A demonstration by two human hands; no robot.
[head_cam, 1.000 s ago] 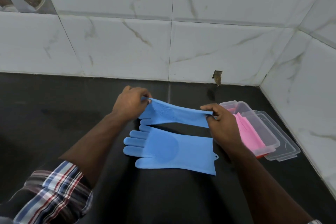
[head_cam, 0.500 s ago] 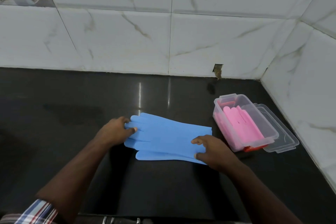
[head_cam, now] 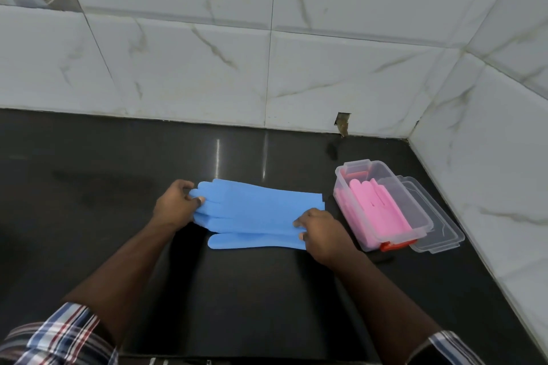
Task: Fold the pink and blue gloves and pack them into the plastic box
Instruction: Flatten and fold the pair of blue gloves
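Two blue gloves [head_cam: 255, 212] lie stacked flat on the black counter [head_cam: 118, 187], fingers pointing left, cuffs to the right. My left hand [head_cam: 176, 206] pinches the finger ends of the stack. My right hand [head_cam: 321, 232] grips the cuff end at the near right corner. To the right stands the clear plastic box [head_cam: 415, 216], open, with the pink gloves [head_cam: 378, 209] lying folded inside it.
The box's clear lid [head_cam: 439, 231] lies flat on the counter just right of the box. White marble-look tiled walls [head_cam: 267, 68] close the counter at the back and on the right. The counter's front edge runs below my forearms.
The upper blue glove, held in the air a second ago, has been laid on top of the lower one. Both hands now hold the ends of the stack on the counter.
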